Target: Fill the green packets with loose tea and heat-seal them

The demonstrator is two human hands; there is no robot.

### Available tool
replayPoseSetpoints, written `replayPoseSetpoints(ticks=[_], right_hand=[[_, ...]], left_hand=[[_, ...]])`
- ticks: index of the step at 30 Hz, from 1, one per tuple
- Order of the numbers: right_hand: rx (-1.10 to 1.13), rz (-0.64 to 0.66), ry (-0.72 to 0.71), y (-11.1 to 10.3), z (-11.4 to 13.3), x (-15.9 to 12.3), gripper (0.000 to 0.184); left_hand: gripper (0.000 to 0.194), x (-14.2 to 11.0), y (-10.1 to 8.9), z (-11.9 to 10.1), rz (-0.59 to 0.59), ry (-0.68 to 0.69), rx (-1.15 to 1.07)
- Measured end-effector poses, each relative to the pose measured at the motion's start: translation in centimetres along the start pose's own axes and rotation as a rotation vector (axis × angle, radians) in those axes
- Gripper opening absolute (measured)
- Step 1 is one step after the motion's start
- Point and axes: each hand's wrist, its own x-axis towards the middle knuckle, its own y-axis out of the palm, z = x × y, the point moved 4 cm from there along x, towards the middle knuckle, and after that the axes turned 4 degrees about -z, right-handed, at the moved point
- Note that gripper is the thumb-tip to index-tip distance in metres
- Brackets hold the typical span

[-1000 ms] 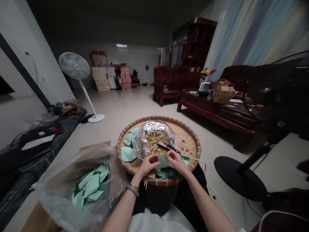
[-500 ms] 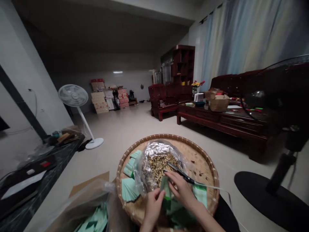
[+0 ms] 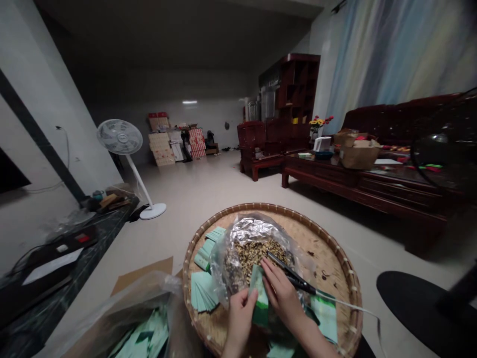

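I see a white pedestal fan (image 3: 119, 136) over on the left. To the right, striped curtains (image 3: 376, 54) hang behind a dark-red wooden sofa (image 3: 391, 120).

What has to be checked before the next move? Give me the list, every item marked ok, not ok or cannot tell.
1. Left grip on the green packet: ok, thumb and finger pinch its left edge.
2. Right grip firm on the packet: cannot tell, fingers are at its right side but the thumb is hidden.
3. Packet mouth open: cannot tell, the angle hides it.
4. Loose mix exposed in the plastic bag: ok.
5. Corded black tool clear of the mix: cannot tell, its tip overlaps the mix in this view.
6. Woven tray free of stray bits: not ok, dark bits lie on its right side.
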Motion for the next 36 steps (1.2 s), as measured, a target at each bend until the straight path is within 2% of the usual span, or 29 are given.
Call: replayPoseSetpoints(ticks=[8,14,16,18,21,25,28,32,34,36], right_hand=[[0.093,0.030,0.123,-0.6,-0.4,-0.5,0.039],[0.179,-0.044,0.196,-1.4,-0.6,-0.5,0.022],[0.199,0.005,0.302,-1.3,-1.1,-0.3,0.017],[0.214,0.107,0.419,-1.1,-1.8,-0.1,0.015],[0.211,0.209,0.401,-1.4,-2.0,0.4,0.020],[0.213,0.185,0.262,-2.5,-1.3,0.9,0.021],[0.233,0.162,0.273,-2.7,-0.9,0.8,0.021],[0.271,0.212,0.422,-2.1,-1.0,0.1,0.025],[0.381,0.266,0.545,-1.5,-0.9,-0.4,0.027],[0.603,0.317,0.718,-0.8,-0.7,-0.8,0.026]], left_hand=[[0.055,-0.6,0.6,-0.3,0.033,-0.033,0.011],[0.046,-0.8,0.5,0.2,0.057,-0.018,0.063],[0.041,-0.8,0.5,0.2,0.079,0.011,0.111],[0.036,-0.8,0.3,0.2,0.104,0.055,0.184],[0.029,-0.6,-0.2,0.1,0.101,0.078,0.245],[0.027,0.3,-1.3,0.8,-0.073,-0.014,0.133],[0.031,0.5,-1.7,1.6,-0.194,-0.089,-0.008],[0.037,0.3,-1.4,2.4,-0.247,-0.143,-0.178],[0.039,0.1,-1.1,2.5,-0.201,-0.179,-0.272],[0.042,0.0,-0.7,2.3,-0.131,-0.210,-0.353]])
